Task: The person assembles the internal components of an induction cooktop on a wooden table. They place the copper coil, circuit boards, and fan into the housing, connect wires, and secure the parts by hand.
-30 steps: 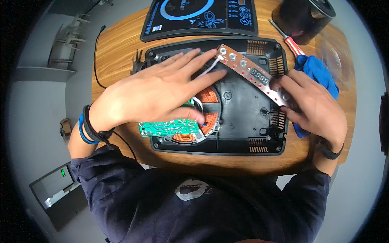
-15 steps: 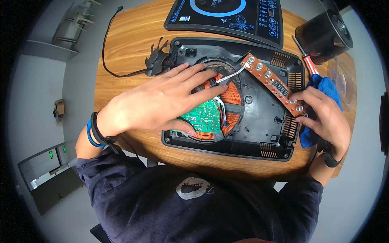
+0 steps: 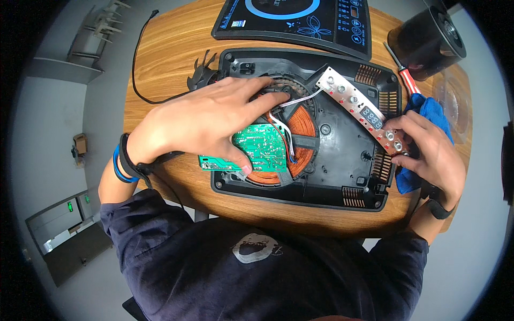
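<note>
Display board point(image 3: 361, 110) is pinched by the right hand point(image 3: 430, 144); wooden table point(image 3: 174, 48), grey walls point(image 3: 53, 125); black casing point(image 3: 340, 150) holds copper coil point(image 3: 301, 125); left hand point(image 3: 206, 115), over green board point(image 3: 262, 147), grip unclear.

Your left hand point(image 3: 201, 120) is palm down, fingers extended right and away from you, thumb spread well apart below them; right hand point(image 3: 431, 150) curled, thumb and index in a pinch aimed left; both arms point(image 3: 113, 188) bent, set wide
</note>
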A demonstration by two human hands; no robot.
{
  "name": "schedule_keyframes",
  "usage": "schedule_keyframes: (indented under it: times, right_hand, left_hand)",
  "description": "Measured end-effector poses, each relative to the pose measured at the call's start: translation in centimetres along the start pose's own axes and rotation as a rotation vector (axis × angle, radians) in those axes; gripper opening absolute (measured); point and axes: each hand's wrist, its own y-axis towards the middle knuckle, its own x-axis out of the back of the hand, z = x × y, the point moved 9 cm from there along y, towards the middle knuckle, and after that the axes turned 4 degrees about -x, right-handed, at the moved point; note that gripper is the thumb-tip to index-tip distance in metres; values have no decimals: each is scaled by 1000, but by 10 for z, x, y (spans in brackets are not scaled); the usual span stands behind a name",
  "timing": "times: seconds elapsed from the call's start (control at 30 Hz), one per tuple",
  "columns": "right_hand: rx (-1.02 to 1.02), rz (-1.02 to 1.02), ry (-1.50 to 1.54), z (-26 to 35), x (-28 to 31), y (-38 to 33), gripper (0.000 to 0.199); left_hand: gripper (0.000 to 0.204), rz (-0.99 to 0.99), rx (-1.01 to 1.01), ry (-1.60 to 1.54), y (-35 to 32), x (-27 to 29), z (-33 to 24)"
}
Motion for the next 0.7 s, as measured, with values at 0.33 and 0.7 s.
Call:
schedule_keyframes:
  times: [0.33,0.7]
  right_hand:
    - [-21,-56,39,-5,1,-4,72]
    - [77,-145,122,-2,4,6,81]
  left_hand:
    - [149,179,145,-58,25,-5,27]
    - [113,192,175,-74,23,7,34]
